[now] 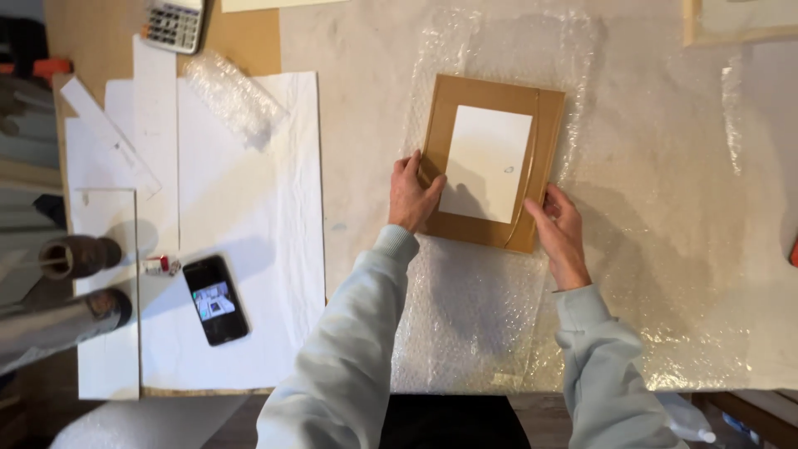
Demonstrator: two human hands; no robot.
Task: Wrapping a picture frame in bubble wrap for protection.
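Observation:
A brown cardboard-backed frame [440, 133] with a white sheet [486, 162] on its middle lies flat on a sheet of bubble wrap [465, 316]. My left hand [413, 193] grips the frame's near left edge, fingers over the brown border. On the near right corner rests my right hand [561, 233], fingertips touching the edge. A thin wire curves along the frame's right side. Both sleeves are pale grey-blue.
White paper sheets [249, 249] cover the left of the table, with a black phone [215, 299], a small glue stick [160, 265], a ruler [108, 137], a bubble wrap scrap [233, 96] and a calculator [174, 23]. Tape rolls [79, 256] sit at the left edge.

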